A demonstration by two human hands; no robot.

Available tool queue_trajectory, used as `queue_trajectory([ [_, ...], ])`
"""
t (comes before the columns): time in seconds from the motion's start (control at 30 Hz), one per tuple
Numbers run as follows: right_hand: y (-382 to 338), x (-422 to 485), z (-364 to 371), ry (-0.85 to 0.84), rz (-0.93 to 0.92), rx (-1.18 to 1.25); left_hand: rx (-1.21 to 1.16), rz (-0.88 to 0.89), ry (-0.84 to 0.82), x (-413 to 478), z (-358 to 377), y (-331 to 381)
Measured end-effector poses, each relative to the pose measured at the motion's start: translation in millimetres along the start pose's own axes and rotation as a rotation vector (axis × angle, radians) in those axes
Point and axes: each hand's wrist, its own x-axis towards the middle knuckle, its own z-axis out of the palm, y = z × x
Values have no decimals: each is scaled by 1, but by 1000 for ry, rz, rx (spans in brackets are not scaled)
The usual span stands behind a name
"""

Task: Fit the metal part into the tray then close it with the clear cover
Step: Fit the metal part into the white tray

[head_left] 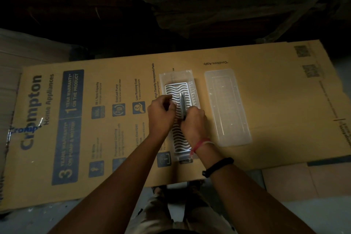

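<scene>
A long clear plastic tray (164, 78) lies lengthwise on a flattened cardboard box, with a white wavy-slotted insert (175, 89) inside it. Over the tray's middle I hold a narrow grey metal part (182, 103) on edge. My right hand (193, 121) grips its near end. My left hand (161, 114) pinches it from the left side. The hands hide the lower end of the part and the tray's middle. The clear cover (227, 107) lies flat just right of the tray, untouched.
The printed cardboard sheet (95, 119) covers the work surface; its near edge ends just before my knees. The space behind it is dark. Pale stacked sheets (11, 66) sit at far left, and floor tiles (303, 182) show at lower right.
</scene>
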Motion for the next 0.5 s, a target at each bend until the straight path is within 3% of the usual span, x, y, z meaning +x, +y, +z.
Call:
queue_trajectory([
  [0.17,-7,7,7,31,-78,-122,6,34,0,0,0,-1],
  [0.5,-6,3,10,26,-100,-105,53,75,-37,1,-1,-2],
])
